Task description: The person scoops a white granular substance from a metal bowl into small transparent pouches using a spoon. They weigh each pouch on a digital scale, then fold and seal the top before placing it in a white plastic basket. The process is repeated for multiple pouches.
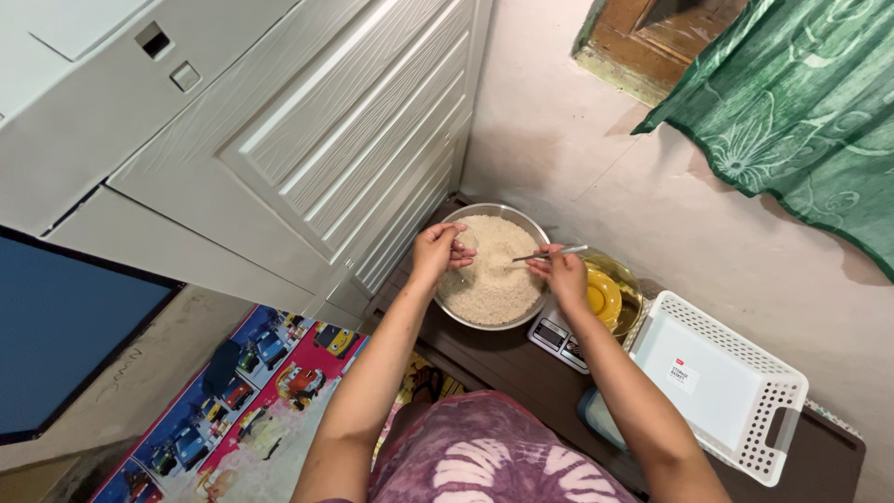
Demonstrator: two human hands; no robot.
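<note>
Head view: my right hand (564,273) pinches a thin metal spoon (549,253) between fingers and thumb, its tip over the rice (492,272). My left hand (438,251) curls around what looks like a small clear cup (466,241), though it is hard to make out. Both hover over the steel bowl (458,217) on the dark table (507,363). Just beside the bowl sit a kitchen scale (556,337), a yellow dish (603,296) and a white basket (726,382).

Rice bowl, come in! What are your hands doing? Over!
Left hand on bowl rim, pinching something small. Right hand holds spoon over rice. Nothing blocking.
</note>
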